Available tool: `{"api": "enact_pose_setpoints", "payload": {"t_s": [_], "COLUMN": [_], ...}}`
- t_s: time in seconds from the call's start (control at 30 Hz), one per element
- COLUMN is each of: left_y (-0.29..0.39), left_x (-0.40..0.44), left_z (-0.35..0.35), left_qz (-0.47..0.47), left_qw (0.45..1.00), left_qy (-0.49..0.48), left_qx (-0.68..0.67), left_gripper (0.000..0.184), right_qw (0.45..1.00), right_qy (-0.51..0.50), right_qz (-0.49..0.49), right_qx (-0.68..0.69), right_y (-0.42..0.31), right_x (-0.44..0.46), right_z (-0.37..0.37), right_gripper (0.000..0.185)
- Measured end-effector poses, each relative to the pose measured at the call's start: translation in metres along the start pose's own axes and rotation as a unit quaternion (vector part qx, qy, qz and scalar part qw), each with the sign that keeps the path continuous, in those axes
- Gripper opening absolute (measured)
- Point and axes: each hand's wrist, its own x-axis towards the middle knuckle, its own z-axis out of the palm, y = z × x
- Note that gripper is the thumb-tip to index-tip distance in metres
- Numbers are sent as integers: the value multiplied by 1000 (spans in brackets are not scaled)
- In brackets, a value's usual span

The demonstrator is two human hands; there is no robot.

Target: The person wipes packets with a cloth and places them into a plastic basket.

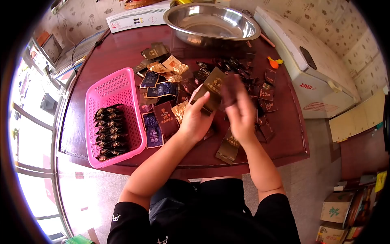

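Over the middle of the dark red table, my left hand (pixel 197 120) holds a brown-gold packet (pixel 214 83) with printed characters, its thumb across the front. Close beside it on the right is my right hand (pixel 240 112), partly smeared by motion, with a dark packet (pixel 230 87) at its fingers. Many small packets lie around both hands: gold ones (pixel 174 67), blue ones (pixel 152 130), and a dark red one (pixel 165 118). Another brown-gold packet (pixel 228 147) rests under my right wrist, near the table's front edge.
A pink basket (pixel 140 122) at the left holds a row of several dark packets (pixel 109 132). A steel basin (pixel 211 24) and a white appliance (pixel 140 19) stand at the back. Right of the table is a white freezer (pixel 321 87) with a phone (pixel 308 57) on top.
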Motion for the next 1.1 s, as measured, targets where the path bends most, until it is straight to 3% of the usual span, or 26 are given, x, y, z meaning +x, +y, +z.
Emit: {"api": "enact_pose_setpoints", "payload": {"t_s": [0.07, 0.13, 0.2, 0.33, 0.4, 0.47, 0.53, 0.57, 0.6, 0.67, 0.7, 0.73, 0.83, 0.97, 1.1], "left_y": [-2, -4, -6, -13, -12, -6, 5, 10, 9, 7, 13, 12, 10, 12, 8], "left_x": [-9, -10, -10, -17, -18, -19, -18, -23, -21, -13, -12, -7, -1, -2, -1], "left_z": [3, 1, 0, 9, 7, 11, 18, 25, 23, 18, 21, 18, 10, 7, 6], "left_qz": [-41, -47, -49, -44, -57, -50, -45, -44, -45, 152, 164, 255, 314, 320, 315], "left_qw": [998, 998, 997, 990, 980, 970, 942, 944, 943, 879, 851, 800, 762, 748, 725], "left_qy": [-29, -24, -64, -89, -69, -133, -202, -181, -183, -171, -121, -98, -71, -83, -61], "left_qx": [-31, -26, 12, 96, 180, 199, 262, 274, 274, 419, 484, 533, 562, 576, 609], "left_gripper": [46, 47, 45, 40, 41, 39, 37, 36, 36, 34, 32, 30, 34, 43, 41], "right_qw": [966, 966, 964, 999, 997, 977, 914, 897, 885, 940, 956, 976, 962, 945, 941], "right_qy": [-167, -166, -149, 4, 21, 97, 131, 162, 214, 263, 272, 213, 67, -30, 37], "right_qz": [-98, -86, -88, -6, 36, 133, 271, 292, 274, 126, 60, -42, -216, -257, -203], "right_qx": [-171, -177, -204, -48, 60, 135, 273, 291, 308, 175, 96, -10, -152, -199, -268], "right_y": [-12, -2, 1, 15, 24, 22, 28, 28, 23, 18, 18, 12, -10, -23, -11], "right_x": [1, 1, 4, 5, 4, 4, 11, 14, 16, 15, 16, 13, 10, 6, 10], "right_z": [13, 16, 9, 3, 1, 1, -8, -13, -14, -17, -17, -22, -17, -4, -9], "right_gripper": [54, 61, 56, 43, 39, 33, 36, 31, 29, 29, 21, 21, 27, 24, 25]}}
